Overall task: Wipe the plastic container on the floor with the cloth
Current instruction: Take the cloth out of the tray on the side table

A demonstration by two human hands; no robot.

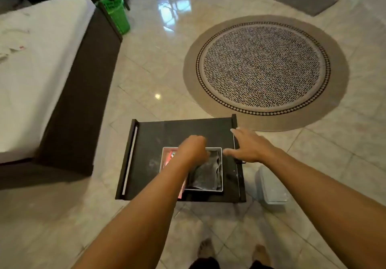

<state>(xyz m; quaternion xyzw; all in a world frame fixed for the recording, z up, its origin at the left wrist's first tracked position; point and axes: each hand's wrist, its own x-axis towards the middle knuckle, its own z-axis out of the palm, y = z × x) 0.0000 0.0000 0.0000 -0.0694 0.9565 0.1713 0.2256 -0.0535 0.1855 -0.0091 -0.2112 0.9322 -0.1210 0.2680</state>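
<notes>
A pale translucent plastic container (271, 187) lies on the tiled floor, to the right of a low black table (150, 143). On the table stands a white-rimmed box (221, 176) with a dark grey cloth (206, 174) lying in it and something red at its left side. My left hand (194, 149) is over the box with its fingers closed on the cloth's top edge. My right hand (246, 145) hovers with spread fingers above the table's right edge, holding nothing. The container is below and right of that hand, apart from it.
A bed with a white sheet (31, 70) and dark frame fills the left. A round patterned rug (265, 70) lies behind the table. A green basket (117, 13) stands at the bed's far corner, a grey mat (306, 0) at the far right. My bare feet (229, 252) are near the bottom edge.
</notes>
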